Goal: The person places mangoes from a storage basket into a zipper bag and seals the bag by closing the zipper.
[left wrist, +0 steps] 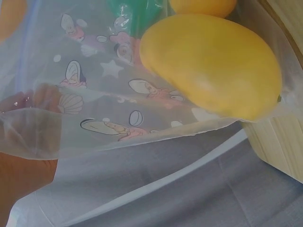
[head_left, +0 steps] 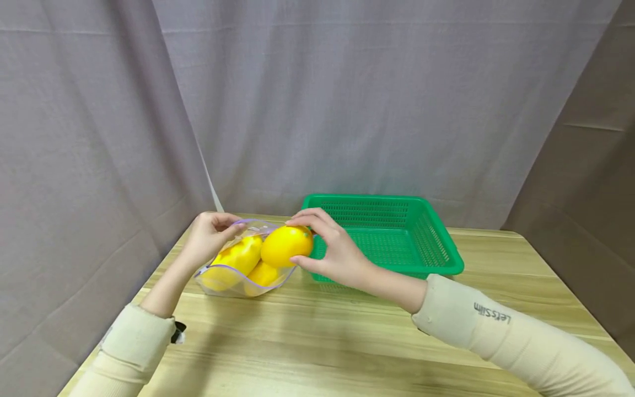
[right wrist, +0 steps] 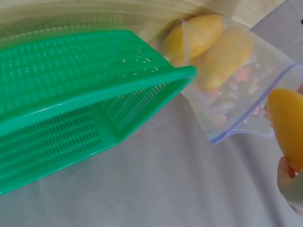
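Note:
My left hand point(head_left: 205, 240) pinches the rim of a clear zip bag point(head_left: 272, 285) with a purple edge; cartoon prints on its film show in the left wrist view. Inside the bag lie two yellow mangoes, one larger mango point(left wrist: 213, 66) and another mango point(left wrist: 202, 6) beside it. At the bag's open mouth, my right hand point(head_left: 342, 255) grips a third mango point(head_left: 285, 248) between thumb and fingers. This held mango point(right wrist: 289, 125) is also at the bag's purple rim in the right wrist view.
A green plastic basket point(head_left: 446, 262) with slotted walls stands just right of the bag, partly behind my right hand. Both rest on a wooden table point(head_left: 317, 342). Grey curtains point(head_left: 347, 110) hang behind the table and at its left.

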